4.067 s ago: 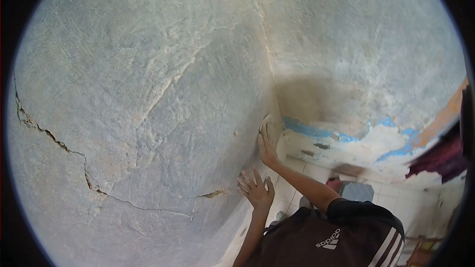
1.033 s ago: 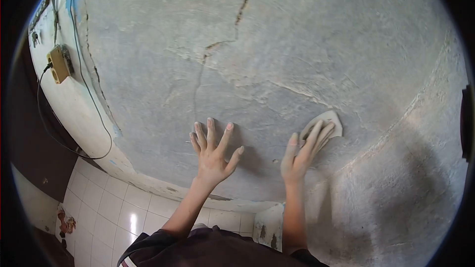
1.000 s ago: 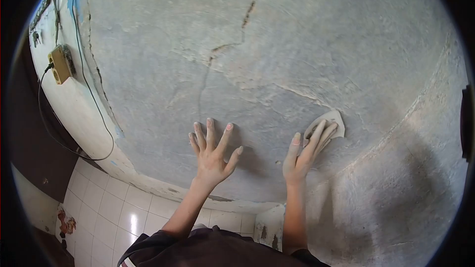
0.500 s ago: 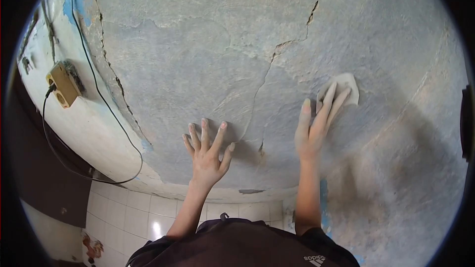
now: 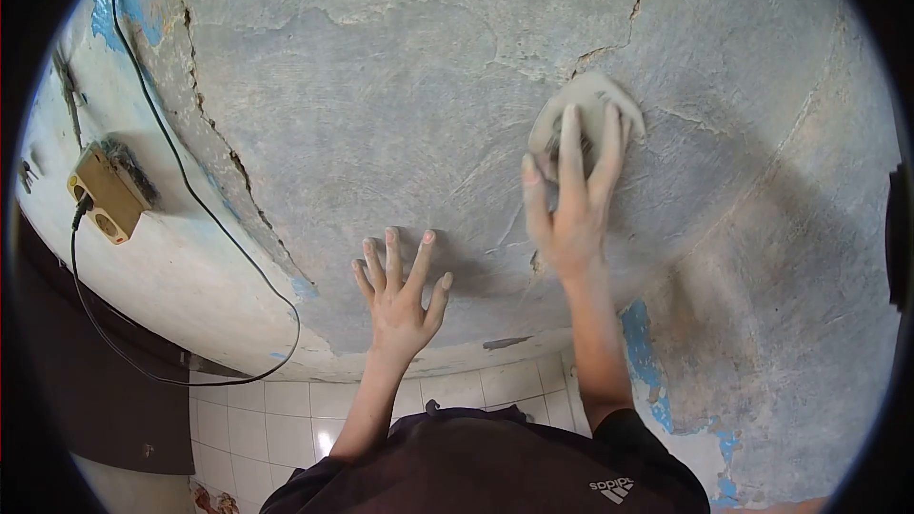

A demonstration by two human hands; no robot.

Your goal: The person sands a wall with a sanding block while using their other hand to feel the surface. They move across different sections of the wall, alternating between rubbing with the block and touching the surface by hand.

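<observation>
My right hand (image 5: 576, 224) presses a pale, curved piece of sandpaper (image 5: 592, 91) flat against the grey plastered wall (image 5: 333, 133). Two of its fingers stretch over the sheet, while the thumb lies along the left side. Dark marks show on the sheet's back. Lower and to the left, my left hand (image 5: 398, 312) rests on the wall with its fingers spread, holding nothing. Pale dust coats the fingers of both hands. A crack (image 5: 635, 19) runs down the wall to the sheet's upper edge.
A power socket (image 5: 107, 198) with a plug in it sits at the left, and a black cable (image 5: 195, 176) loops down from there. Another long crack (image 5: 240, 167) runs near the wall's left side. White tiles (image 5: 248, 433) and a dark panel (image 5: 114, 390) lie below.
My right hand has slid the sandpaper left and up across the wall. My left hand stays almost where it was in view, while the view itself has shifted slightly.
</observation>
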